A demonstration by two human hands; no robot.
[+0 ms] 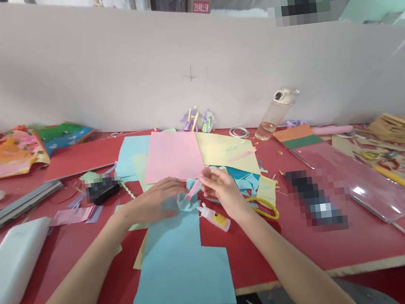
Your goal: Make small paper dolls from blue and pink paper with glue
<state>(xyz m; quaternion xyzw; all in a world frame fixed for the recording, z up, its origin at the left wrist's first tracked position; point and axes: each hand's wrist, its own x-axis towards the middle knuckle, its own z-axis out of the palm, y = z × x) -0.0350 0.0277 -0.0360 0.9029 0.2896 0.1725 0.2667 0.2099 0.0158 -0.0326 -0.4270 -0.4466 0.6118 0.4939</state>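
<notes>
My left hand (155,202) lies over a crumpled blue paper piece (186,203), fingers curled onto it. My right hand (221,189) pinches a narrow pink paper strip (193,189) that reaches down to the blue piece. Both hands hover over a large blue sheet (184,264) on the red table (309,252). A small glue bottle (214,217) lies just below my right wrist. Yellow-handled scissors (265,207) lie to the right of that hand.
Pink (172,155), yellow (226,151) and light blue sheets are stacked behind the hands. A clear bottle (274,113) leans on the white partition. A white device (12,264) sits front left, a clear plastic sheet (367,182) and paper scraps at right.
</notes>
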